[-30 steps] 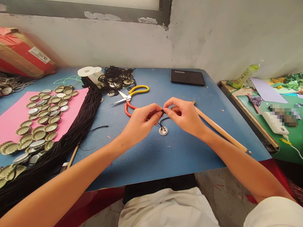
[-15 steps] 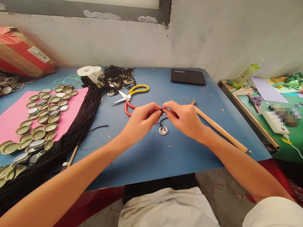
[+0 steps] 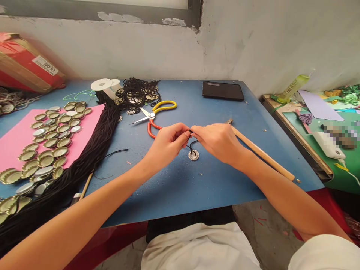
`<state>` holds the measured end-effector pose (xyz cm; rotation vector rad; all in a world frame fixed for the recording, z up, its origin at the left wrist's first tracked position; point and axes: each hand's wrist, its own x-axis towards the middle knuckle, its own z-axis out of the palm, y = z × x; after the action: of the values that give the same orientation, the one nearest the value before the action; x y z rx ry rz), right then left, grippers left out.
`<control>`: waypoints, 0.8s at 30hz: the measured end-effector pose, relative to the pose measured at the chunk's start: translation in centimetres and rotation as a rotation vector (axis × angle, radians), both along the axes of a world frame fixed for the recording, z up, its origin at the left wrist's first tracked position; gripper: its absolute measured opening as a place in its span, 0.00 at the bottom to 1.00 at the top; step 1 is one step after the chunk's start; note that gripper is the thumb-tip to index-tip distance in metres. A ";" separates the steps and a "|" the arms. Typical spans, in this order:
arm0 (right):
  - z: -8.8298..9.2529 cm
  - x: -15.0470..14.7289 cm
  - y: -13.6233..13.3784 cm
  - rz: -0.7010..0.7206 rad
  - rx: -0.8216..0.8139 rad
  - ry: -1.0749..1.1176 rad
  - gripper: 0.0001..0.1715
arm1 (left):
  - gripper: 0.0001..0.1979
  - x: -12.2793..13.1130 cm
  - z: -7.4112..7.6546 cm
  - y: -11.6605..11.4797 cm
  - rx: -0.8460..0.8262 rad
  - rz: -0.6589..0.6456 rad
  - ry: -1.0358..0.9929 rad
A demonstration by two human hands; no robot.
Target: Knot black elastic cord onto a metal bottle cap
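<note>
Between my fingertips runs a thin black cord [image 3: 192, 143], whose lower part passes into a silver bottle cap [image 3: 193, 155] lying on the blue table. My left hand [image 3: 170, 143] pinches the cord between thumb and forefinger. Pressed close against it, my right hand [image 3: 218, 140] also has its fingers closed on the cord; the exact spot they grip is mostly hidden. Just beyond my left hand lie scissors [image 3: 152, 117] with one yellow and one red handle, blades spread. A hammer with a wooden handle [image 3: 263, 153] rests right of my right hand.
Bottle caps [image 3: 52, 142] lie on pink paper [image 3: 14, 127] at left, beside a long bundle of black cords [image 3: 92, 150]. Behind are a white spool [image 3: 101, 84], a heap of corded caps [image 3: 140, 92] and a black flat device [image 3: 223, 90]. A green side table [image 3: 309, 131] stands right.
My right fingers have straightened and moved slightly left, closer over the left fingertips. The left hand keeps its pinch, and the bottle cap stays on the table.
</note>
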<state>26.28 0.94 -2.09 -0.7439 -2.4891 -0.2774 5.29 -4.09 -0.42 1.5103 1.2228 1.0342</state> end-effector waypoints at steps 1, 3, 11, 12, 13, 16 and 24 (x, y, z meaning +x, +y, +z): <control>0.1 0.0 -0.1 -0.010 -0.007 -0.017 0.21 | 0.10 0.0 -0.1 0.0 0.009 0.000 0.014; 0.3 -0.1 -0.2 -0.030 -0.027 -0.053 0.20 | 0.10 0.0 -0.2 0.0 0.023 0.003 0.043; 1.1 -0.4 -0.7 -0.025 0.009 -0.159 0.21 | 0.11 0.0 -0.5 0.0 0.032 0.017 0.106; 1.1 -0.5 -0.7 -0.025 0.031 -0.153 0.21 | 0.12 0.0 -0.5 0.0 0.031 0.016 0.106; 1.0 -0.5 -0.7 -0.027 0.047 -0.141 0.21 | 0.12 0.0 -0.5 0.0 0.030 0.013 0.105; 0.5 -0.5 -0.6 -0.056 0.020 -0.083 0.19 | 0.11 0.0 -0.4 -0.1 0.021 0.003 0.096; 0.3 -0.7 -0.4 -0.159 -0.338 0.250 0.13 | 0.10 -0.1 -0.2 0.0 0.010 0.014 0.039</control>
<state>25.61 0.54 -1.78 -1.0463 -2.2649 0.1786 5.22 -4.09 -0.65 1.5382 1.2587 1.0251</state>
